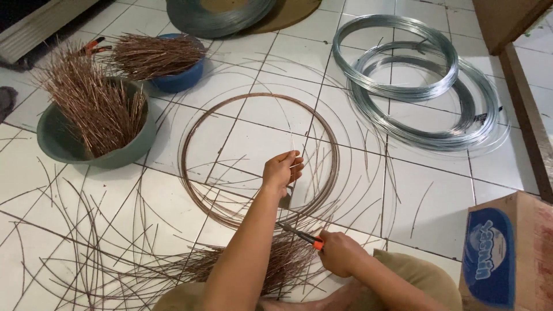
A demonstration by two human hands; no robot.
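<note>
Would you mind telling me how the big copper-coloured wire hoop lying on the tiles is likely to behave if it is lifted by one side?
The copper-coloured wire hoop is thin, loosely coiled strands, so it would probably sag and wobble rather than stay rigid. Its loops look unbound, so they may spring apart. It likely feels light next to the thick grey wire coils.
</note>
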